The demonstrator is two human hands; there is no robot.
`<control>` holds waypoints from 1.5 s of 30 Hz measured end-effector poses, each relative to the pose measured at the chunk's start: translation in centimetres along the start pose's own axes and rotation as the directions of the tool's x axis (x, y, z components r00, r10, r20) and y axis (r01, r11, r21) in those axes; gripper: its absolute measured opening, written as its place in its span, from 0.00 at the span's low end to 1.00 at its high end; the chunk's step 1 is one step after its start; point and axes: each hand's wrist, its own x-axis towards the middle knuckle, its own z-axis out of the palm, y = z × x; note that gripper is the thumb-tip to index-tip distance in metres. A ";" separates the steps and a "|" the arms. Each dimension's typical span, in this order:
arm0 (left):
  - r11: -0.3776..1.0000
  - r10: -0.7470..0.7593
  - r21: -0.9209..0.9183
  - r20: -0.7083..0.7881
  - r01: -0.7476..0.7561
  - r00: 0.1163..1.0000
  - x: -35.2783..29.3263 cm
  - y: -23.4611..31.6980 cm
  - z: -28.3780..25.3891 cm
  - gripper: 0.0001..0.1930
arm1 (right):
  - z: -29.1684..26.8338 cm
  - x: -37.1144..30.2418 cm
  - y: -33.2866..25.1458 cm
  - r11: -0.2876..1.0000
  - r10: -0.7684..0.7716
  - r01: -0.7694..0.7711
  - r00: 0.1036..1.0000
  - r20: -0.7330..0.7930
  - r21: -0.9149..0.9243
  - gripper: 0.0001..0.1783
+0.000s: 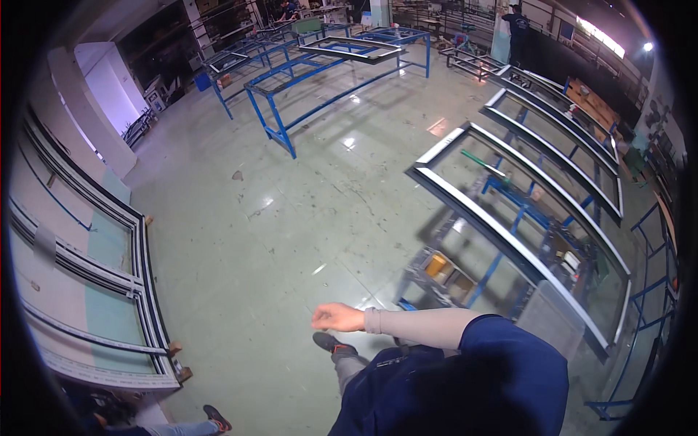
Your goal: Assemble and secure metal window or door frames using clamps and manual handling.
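My right hand [338, 317] hangs over the floor in front of my body, its fingers loosely curled and partly apart. Nothing shows in it, and it touches nothing. The forearm wears a light grey sleeve under a navy shirt. To the right of the arm, a large black-and-white window frame [476, 216] lies on a blue metal stand [520, 207]. Beneath the frame is a tray holding a yellow thing [436, 264]. A green stick-like tool [476, 160] lies near the frame's far part. My left hand is out of sight.
More frames [552, 131] lie farther back on the right. Blue work tables [273, 112] stand ahead. At the left, a tall frame [149, 291] leans on a wall, on wooden blocks [182, 374]. Another person's shoe [217, 419] shows at lower left; a person [518, 33] stands far back.
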 end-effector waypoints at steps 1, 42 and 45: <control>1.000 -0.001 0.018 -0.005 0.001 1.000 2.9 1.8 -1.2 0.10 | -1.1 3.3 0.1 0.998 0.038 -0.039 0.999 -0.030 -0.058 0.16; 0.906 -0.412 0.093 -0.030 0.413 0.911 98.1 85.0 -14.6 0.13 | -54.0 106.6 -0.8 0.520 0.452 -0.718 0.691 -0.564 -0.463 0.25; 0.897 0.141 0.432 -0.086 -0.090 0.986 111.2 100.4 -14.0 0.13 | -54.9 110.0 -0.8 0.490 0.569 -0.799 0.596 -0.567 -0.348 0.26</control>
